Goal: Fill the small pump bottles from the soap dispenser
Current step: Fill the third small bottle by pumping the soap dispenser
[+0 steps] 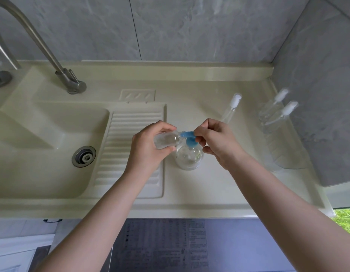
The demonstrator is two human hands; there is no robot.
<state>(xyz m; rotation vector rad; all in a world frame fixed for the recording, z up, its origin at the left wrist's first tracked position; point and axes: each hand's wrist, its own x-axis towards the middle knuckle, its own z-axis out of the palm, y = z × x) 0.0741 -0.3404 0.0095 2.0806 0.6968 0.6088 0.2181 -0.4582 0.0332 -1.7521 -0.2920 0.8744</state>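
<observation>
A cream moulded desk [189, 193] runs under grey marbled wall tiles [170, 26], with a sink [42, 144], ribbed drainboard [131, 134] and steel tap [52, 55] at left. The left hand [148, 148] grips a small clear bottle [166, 141] tilted at the blue pump nozzle [186, 134] of the soap dispenser [189, 158]; the right hand [219, 142] pinches that nozzle. Two capped bottles [274, 114] stand by the right wall
</observation>
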